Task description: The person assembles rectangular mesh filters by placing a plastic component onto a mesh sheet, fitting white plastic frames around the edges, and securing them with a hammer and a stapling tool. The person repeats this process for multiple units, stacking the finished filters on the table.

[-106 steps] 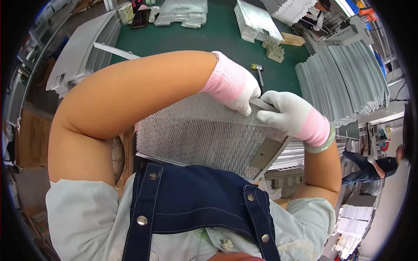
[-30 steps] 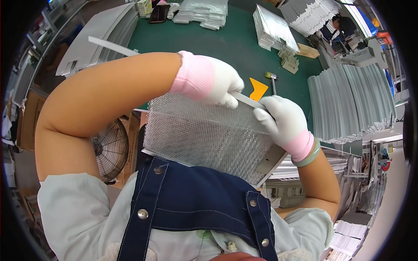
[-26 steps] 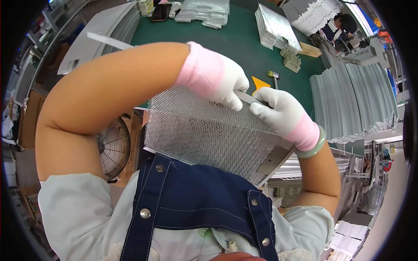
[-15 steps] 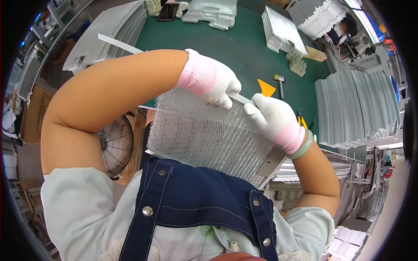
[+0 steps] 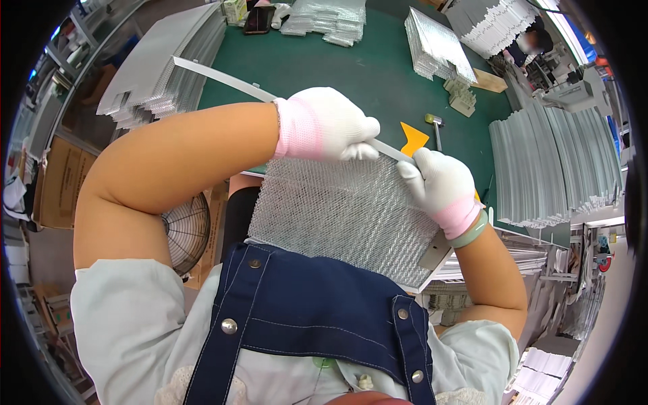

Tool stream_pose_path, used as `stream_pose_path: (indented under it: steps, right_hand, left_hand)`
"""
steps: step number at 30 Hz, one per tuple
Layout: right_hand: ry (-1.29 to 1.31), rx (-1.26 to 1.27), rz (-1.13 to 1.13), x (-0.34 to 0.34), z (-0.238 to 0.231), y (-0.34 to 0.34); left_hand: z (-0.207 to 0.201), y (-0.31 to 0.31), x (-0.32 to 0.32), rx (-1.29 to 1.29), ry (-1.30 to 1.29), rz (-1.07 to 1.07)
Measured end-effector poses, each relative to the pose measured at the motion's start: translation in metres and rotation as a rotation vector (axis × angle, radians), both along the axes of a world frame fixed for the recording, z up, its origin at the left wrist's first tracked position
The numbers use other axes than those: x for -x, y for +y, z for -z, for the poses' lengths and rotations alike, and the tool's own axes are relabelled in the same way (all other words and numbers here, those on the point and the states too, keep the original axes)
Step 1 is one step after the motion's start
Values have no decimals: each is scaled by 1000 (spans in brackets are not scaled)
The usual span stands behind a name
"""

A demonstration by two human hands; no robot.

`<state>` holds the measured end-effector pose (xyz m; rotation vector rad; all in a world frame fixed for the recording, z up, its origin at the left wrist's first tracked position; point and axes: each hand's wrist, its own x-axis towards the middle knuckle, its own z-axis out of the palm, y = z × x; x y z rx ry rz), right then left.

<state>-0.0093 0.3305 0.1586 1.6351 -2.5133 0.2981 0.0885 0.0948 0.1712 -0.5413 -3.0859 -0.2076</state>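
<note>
A silvery mesh panel (image 5: 337, 219) leans between my body and the green table, with a rectangular grey plate at its lower right corner. A long thin white metal strip (image 5: 226, 79) runs along the panel's far edge and sticks out well past it to the left. My left hand (image 5: 331, 125), in a white glove with a pink cuff, is closed around this strip above the panel's far edge. Gloved alike, my right hand (image 5: 439, 179) pinches the strip at the panel's far right corner, thumb against it. Both hands cover parts of the strip.
Beyond my right hand lie a yellow triangular scraper (image 5: 414, 138) and a small hammer (image 5: 436, 128) on the green table (image 5: 324, 71). Stacked panels stand at the left (image 5: 162, 57) and right (image 5: 553, 165). A floor fan (image 5: 185, 233) is below my left arm. Another person sits far right.
The strip and the mesh panel have shifted to the right. My left hand has moved a little right and nearer my body; my right hand has moved slightly right. Both keep their grip.
</note>
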Motion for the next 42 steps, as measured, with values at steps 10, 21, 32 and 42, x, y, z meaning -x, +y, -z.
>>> stream_pose_path:
  steps: [10,21,32,42]
  right_hand:
    - [-614,-74,-144,10,-18,-38]
    - [-45,0,-102,-15,4,-43]
    - [-79,-25,-88,-17,5,-49]
    - [-347,72,44,-1,23,-23]
  left_hand:
    - [-7,3,3,-28,-64,-1]
    - [-3,-24,-30,39,48,-42]
    - [11,-26,-39,88,178,-111]
    - [50,-23,-93,-307,785,-581]
